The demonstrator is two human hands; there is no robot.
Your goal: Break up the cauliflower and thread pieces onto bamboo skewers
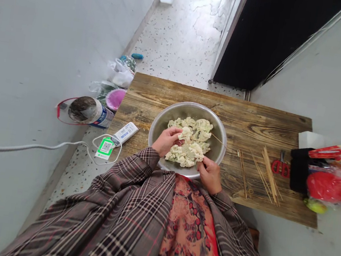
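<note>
A wide metal bowl (193, 106) on the wooden table holds pale cauliflower pieces (203, 128). My left hand (167, 141) is over the bowl's left side, fingers closed on a small cauliflower floret (185, 134). At the near right rim, my right hand (210, 175) pinches the edge of a larger cauliflower piece (187, 155). Whether that hand also grips a stick is too small to see. One thin bamboo skewer (218, 140) slants from the cauliflower over the bowl's right rim.
Bamboo skewers (267, 174) lie right of the bowl, near red-handled scissors (280, 168) and a black box (298, 170) beside packets. On the table's left are a white power strip (125, 132) and green QR card (105, 148). A bucket (88, 110) stands on the floor by the wall.
</note>
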